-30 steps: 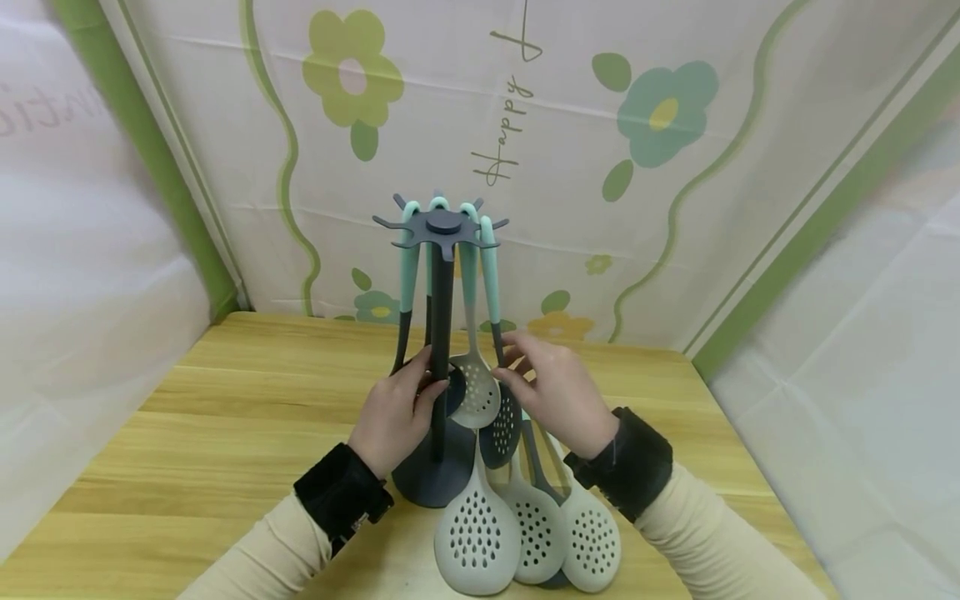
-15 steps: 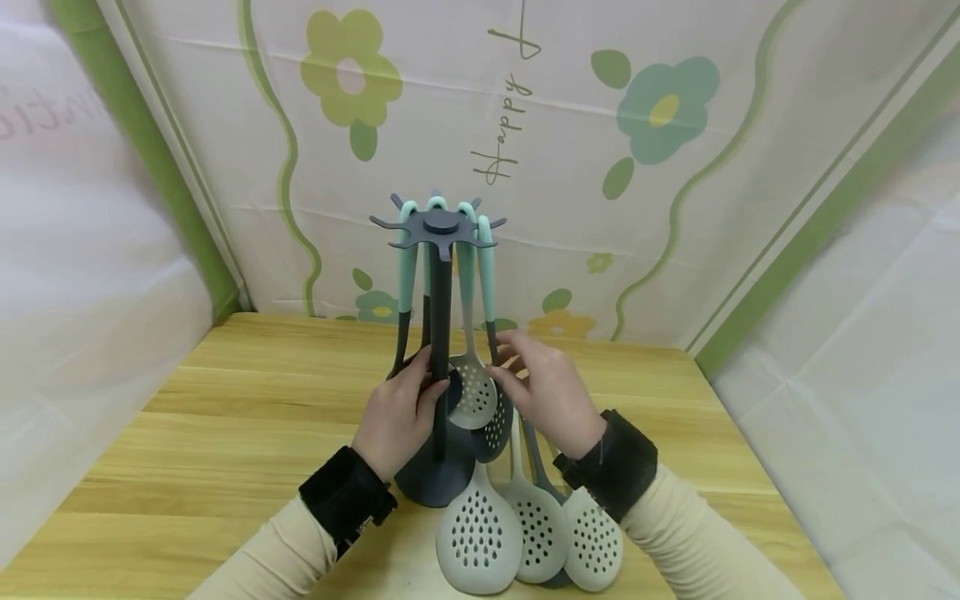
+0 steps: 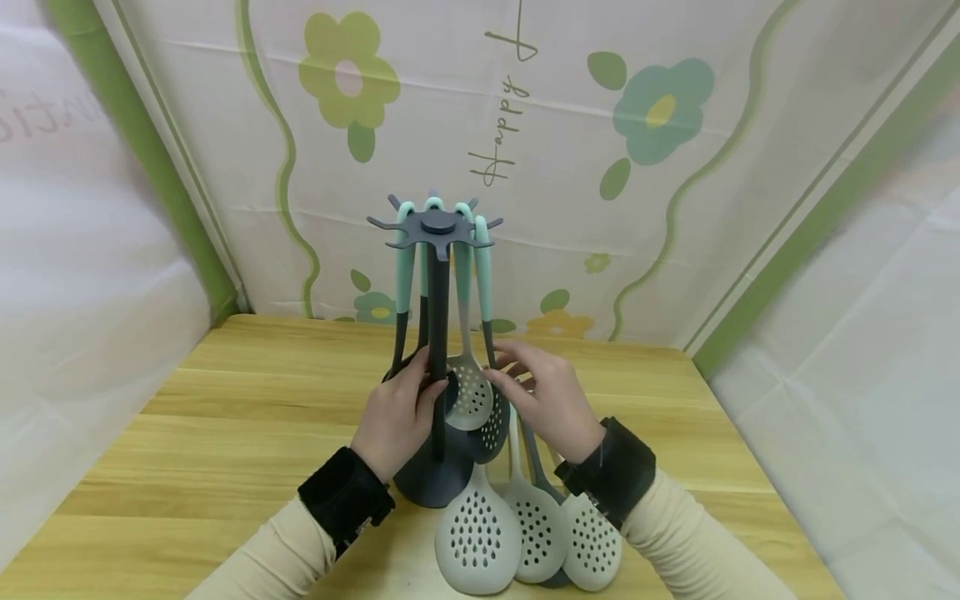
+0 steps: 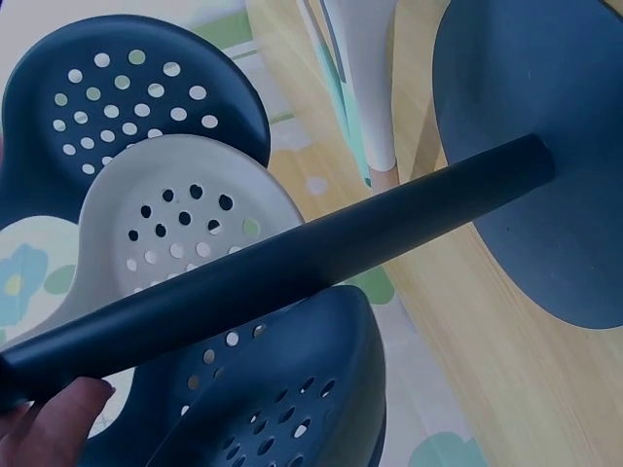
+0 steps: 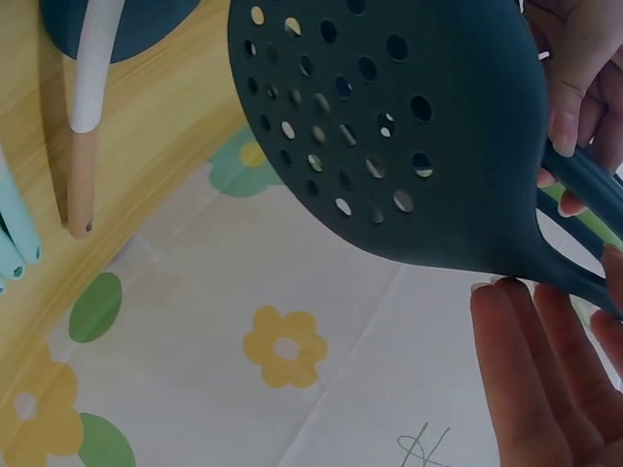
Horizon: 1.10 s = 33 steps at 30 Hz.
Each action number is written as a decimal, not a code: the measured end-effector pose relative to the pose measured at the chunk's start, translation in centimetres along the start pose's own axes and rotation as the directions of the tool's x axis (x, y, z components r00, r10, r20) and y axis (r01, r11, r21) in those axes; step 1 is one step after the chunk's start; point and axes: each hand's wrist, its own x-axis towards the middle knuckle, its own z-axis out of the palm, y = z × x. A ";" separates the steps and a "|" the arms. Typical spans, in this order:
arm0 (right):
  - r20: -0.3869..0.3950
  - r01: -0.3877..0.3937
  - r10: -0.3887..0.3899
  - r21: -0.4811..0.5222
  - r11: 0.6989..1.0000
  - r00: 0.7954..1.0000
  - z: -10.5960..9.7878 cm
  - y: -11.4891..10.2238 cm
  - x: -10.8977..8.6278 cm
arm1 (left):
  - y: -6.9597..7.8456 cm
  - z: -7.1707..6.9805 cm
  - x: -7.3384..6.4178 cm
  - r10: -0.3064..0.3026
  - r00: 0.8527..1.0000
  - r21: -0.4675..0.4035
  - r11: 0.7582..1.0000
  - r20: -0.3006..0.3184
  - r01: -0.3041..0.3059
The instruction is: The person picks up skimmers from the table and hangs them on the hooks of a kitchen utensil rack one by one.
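Observation:
In the head view, a dark utensil rack stands upright with several mint-handled utensils hanging from its hooks. My left hand grips its pole around the middle. My right hand holds the neck of a hanging dark skimmer, thumb in front and fingers behind. The right wrist view shows this skimmer's perforated bowl close up, with fingertips against its neck. A light grey skimmer hangs beside it. More dark utensils hang on the left, partly hidden by my left hand.
Several perforated turners lie on the wooden table in front of the rack, including a light grey turner at the left of the pile. A patterned fabric wall rises behind the table, with further fabric walls at both sides.
My right hand and the dark skimmer have shifted slightly left, closer to the pole. The left hand keeps its grip on the pole.

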 end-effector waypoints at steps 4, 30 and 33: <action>-0.009 0.015 -0.015 0.007 1.000 1.000 -0.1 0.5 -0.3 | 0.0 0.0 0.0 0.001 1.000 0.001 1.000 0.000 -0.001; 0.012 -0.122 0.122 -0.034 0.992 0.992 -0.4 3.7 -2.8 | 0.0 0.1 -0.1 0.004 1.000 0.010 1.000 -0.012 -0.003; 0.020 -0.152 0.152 -0.041 0.988 0.988 -0.4 4.1 -3.1 | 0.0 0.2 -0.1 0.010 1.000 0.011 1.000 -0.015 -0.010</action>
